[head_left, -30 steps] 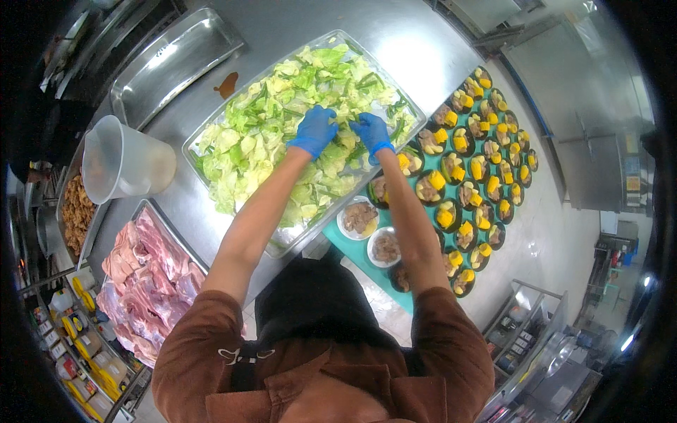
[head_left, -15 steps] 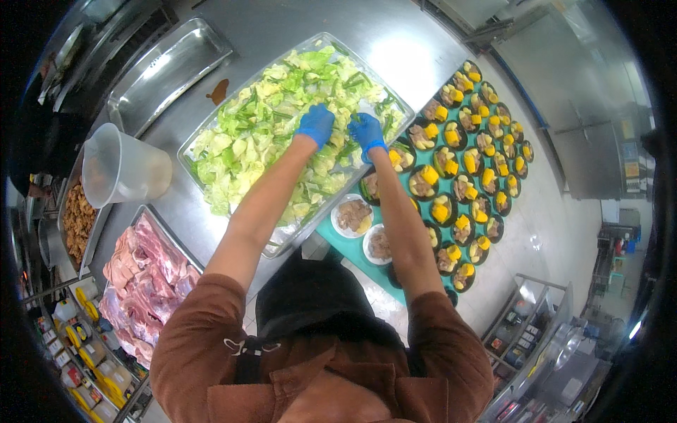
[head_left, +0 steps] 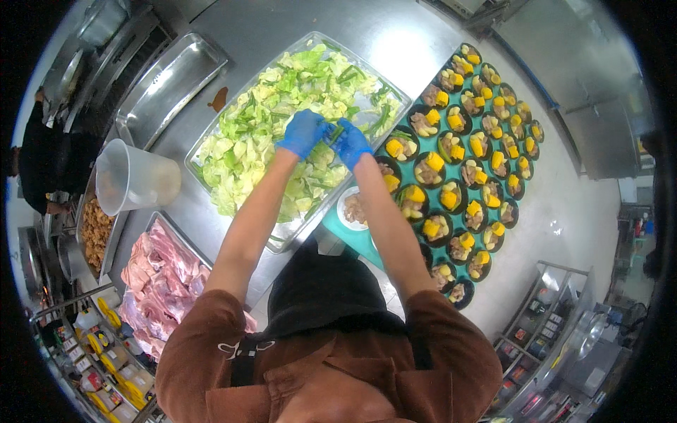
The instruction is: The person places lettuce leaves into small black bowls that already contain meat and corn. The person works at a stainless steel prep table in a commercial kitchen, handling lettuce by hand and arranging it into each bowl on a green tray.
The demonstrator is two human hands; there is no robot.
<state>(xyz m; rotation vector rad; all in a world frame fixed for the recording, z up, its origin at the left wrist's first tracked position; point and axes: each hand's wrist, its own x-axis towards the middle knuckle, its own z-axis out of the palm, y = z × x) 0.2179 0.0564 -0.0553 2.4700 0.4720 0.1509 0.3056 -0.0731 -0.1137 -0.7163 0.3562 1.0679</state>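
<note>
A large clear tray (head_left: 282,243) in front of me holds cut cabbage (head_left: 247,151) mixed with green beans (head_left: 350,74). Over the tray's middle, my left hand (head_left: 303,134), in a blue glove, has its fingers closed toward a small bunch of green beans (head_left: 336,134). My right hand (head_left: 351,146), gloved the same, grips that bunch from the other side. The fingertips of both hands nearly meet there, and the fingers partly hide the beans.
Right of the tray, many dark bowls (head_left: 430,169) of meat, corn and cabbage crowd a green surface, with a white bowl (head_left: 352,209) nearer me. At left are raw meat (head_left: 162,282), a plastic pitcher (head_left: 134,176), a metal pan (head_left: 169,81), fried pieces (head_left: 95,233) and a dark-clothed person (head_left: 53,155).
My hands have come closer together and nearer to me, the right one shifting left. Green beans now show between the fingers. A person has come into view at far left.
</note>
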